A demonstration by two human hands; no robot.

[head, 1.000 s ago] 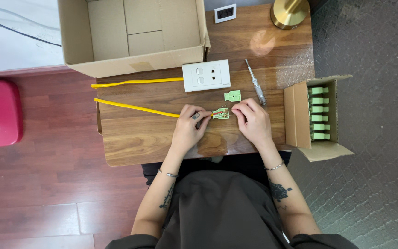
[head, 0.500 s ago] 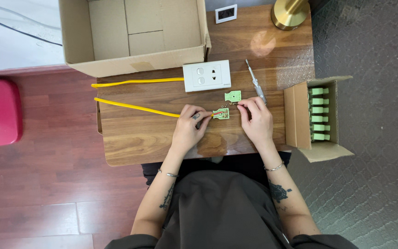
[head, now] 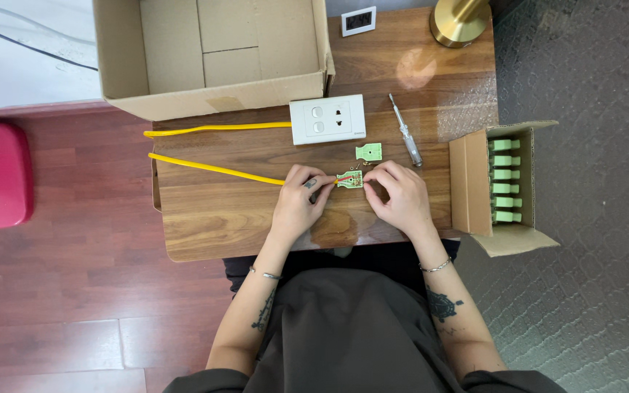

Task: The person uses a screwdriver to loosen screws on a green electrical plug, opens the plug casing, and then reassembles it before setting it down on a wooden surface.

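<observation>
Fingers [head: 316, 183] of the left hand [head: 296, 207] pinch the left end of a small green part [head: 349, 179], where a yellow wire [head: 212, 168] goes in. Fingers of the right hand [head: 402, 200] pinch its right end. It sits low over the tabletop [head: 227, 211]. Just above lie a second green piece [head: 369, 151], a screwdriver [head: 406, 131] and a white switch plate [head: 327, 119]. A small box [head: 504, 182] of green parts stands at the right.
</observation>
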